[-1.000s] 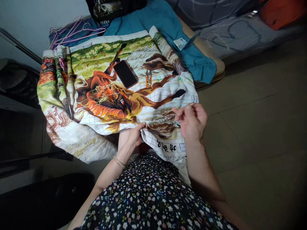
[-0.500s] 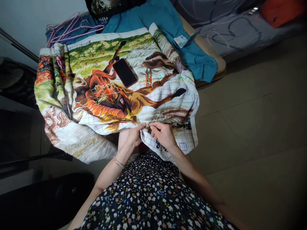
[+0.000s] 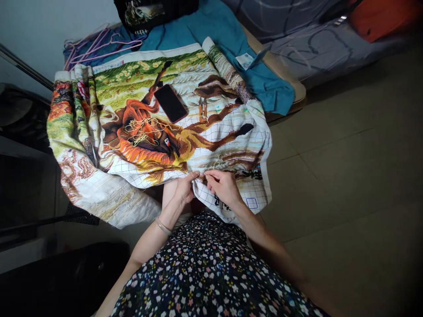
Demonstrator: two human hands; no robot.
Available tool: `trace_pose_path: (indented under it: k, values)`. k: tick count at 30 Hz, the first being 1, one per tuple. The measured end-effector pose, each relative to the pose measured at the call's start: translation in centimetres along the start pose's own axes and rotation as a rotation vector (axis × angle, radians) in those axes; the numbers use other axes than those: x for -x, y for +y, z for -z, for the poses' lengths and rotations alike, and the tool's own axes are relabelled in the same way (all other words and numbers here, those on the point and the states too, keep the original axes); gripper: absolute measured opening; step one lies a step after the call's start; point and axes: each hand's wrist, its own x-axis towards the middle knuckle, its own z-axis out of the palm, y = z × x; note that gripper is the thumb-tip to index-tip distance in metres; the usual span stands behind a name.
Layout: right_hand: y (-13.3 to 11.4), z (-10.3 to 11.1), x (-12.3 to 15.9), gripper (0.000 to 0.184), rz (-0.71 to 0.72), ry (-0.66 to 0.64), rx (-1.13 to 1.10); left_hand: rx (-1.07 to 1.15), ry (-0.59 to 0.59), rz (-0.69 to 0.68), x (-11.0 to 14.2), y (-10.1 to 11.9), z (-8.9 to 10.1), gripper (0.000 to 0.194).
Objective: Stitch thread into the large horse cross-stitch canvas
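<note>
A large cross-stitch canvas (image 3: pixel 211 143) with horse figures and a printed grid spreads over my lap and beyond. My left hand (image 3: pixel 185 187) grips its near edge, thumb on top and fingers folded underneath. Close beside it, my right hand (image 3: pixel 223 187) is pinched against the stitched cloth; whatever sits between its fingertips is too small to make out. A loose tangle of yellow thread (image 3: pixel 145 130) lies on the horse's head. Farther up the canvas rest a dark phone (image 3: pixel 171 103) and orange thread snips (image 3: pixel 202 110).
Pink hangers (image 3: pixel 105 48) and a black bag (image 3: pixel 155 13) lie at the back on a teal cloth (image 3: pixel 274 88). Rolled canvas (image 3: pixel 228 70) bounds the work at right, with more rolls (image 3: pixel 61 105) at left. Tiled floor (image 3: pixel 330 176) extends to the right.
The view has shifted slightly. Both hands stay at the same spot on the canvas edge, with the right fingertips still pinched close to the left thumb.
</note>
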Motion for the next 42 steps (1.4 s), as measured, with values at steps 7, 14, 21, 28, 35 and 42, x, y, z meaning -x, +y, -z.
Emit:
trace_pose_path:
  k: [7,14,21,28,35,42]
  values:
    - [-0.4,-0.1,-0.2,0.025,0.022,0.023,0.09,-0.028,-0.01,-0.065,-0.1,-0.1,0.0,0.028]
    - [-0.6,-0.9,0.2,0.016,-0.075,0.01,0.018,-0.001,-0.021,-0.073,-0.1,0.0,-0.2,0.036]
    - [0.5,-1.0,-0.1,0.016,0.004,0.043,0.045,-0.037,0.05,-0.071,-0.3,0.1,-0.3,0.029]
    - [0.4,-1.7,-0.2,0.015,-0.038,0.081,-0.054,-0.079,0.068,-0.083,-0.7,-0.1,0.0,0.024]
    - [-0.3,-1.7,-0.7,0.022,-0.146,0.132,-0.217,-0.042,0.006,-0.071,-0.2,0.0,-0.2,0.028]
    - [-1.7,-1.2,-2.1,0.007,0.042,0.063,0.239,0.002,-0.024,-0.059,0.0,0.1,-0.4,0.034]
